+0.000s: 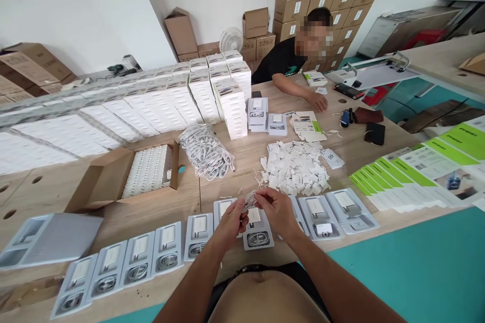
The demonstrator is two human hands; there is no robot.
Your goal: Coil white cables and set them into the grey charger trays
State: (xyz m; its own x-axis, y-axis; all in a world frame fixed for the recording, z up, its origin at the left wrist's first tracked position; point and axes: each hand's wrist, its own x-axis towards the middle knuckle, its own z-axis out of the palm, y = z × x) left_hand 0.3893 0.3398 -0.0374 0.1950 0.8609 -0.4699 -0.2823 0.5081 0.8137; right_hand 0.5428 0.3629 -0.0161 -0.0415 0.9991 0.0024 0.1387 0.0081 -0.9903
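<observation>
Both of my hands meet over the row of trays, at a coiled white cable [249,201]. My left hand [232,222] has its fingers closed round one side of the coil. On the other side, my right hand [276,208] pinches it. Just below lies a grey plastic tray [258,249] with a white charger [254,218] in its upper part and a coiled cable [258,239] in its lower part. Similar trays stretch to the left, most with charger and cable. To the right, a tray [317,216] holds a charger and a small white card [324,230].
Ahead lie a bagged heap of cables [206,150] and a pile of small white pieces [295,166]. An open carton [100,176] of chargers and stacked trays [56,237] stand left. White boxes [235,111] form a wall behind. A co-worker [280,63] sits across; green-white sleeves [401,176] lie right.
</observation>
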